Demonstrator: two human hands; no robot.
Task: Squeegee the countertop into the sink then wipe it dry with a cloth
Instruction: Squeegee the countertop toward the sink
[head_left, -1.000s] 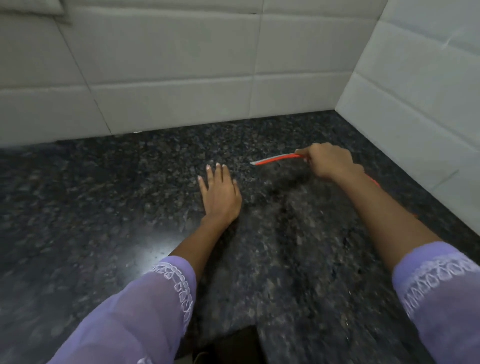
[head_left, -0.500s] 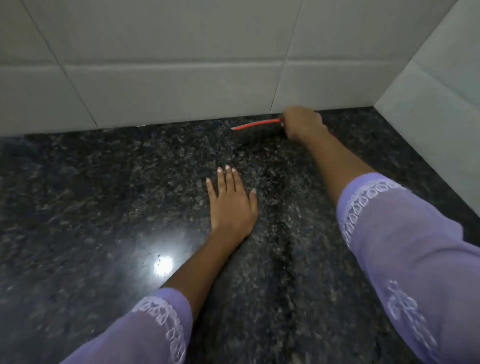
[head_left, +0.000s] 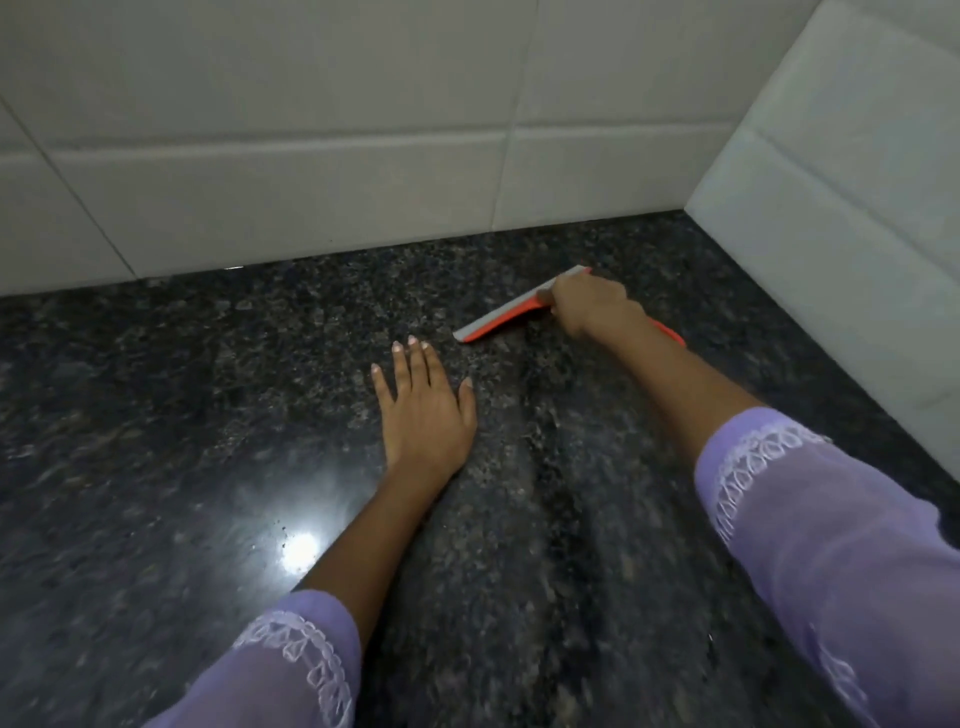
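A dark speckled granite countertop (head_left: 182, 415) fills the lower view. My right hand (head_left: 592, 304) is closed on an orange squeegee (head_left: 498, 323) with a grey blade, which rests on the counter at a slant near the back right corner. The orange handle end pokes out behind my wrist. My left hand (head_left: 423, 410) lies flat on the counter, palm down, fingers together, just left of and nearer than the blade. No sink or cloth is in view.
White tiled walls stand at the back (head_left: 311, 171) and on the right (head_left: 841, 208), meeting in a corner. A bright light reflection (head_left: 300, 546) shines on the counter beside my left forearm. Purple sleeves cover both upper forearms.
My right hand drew the squeegee back from the rear wall toward me and to the right, and the blade now slants. My left hand stays flat in place.
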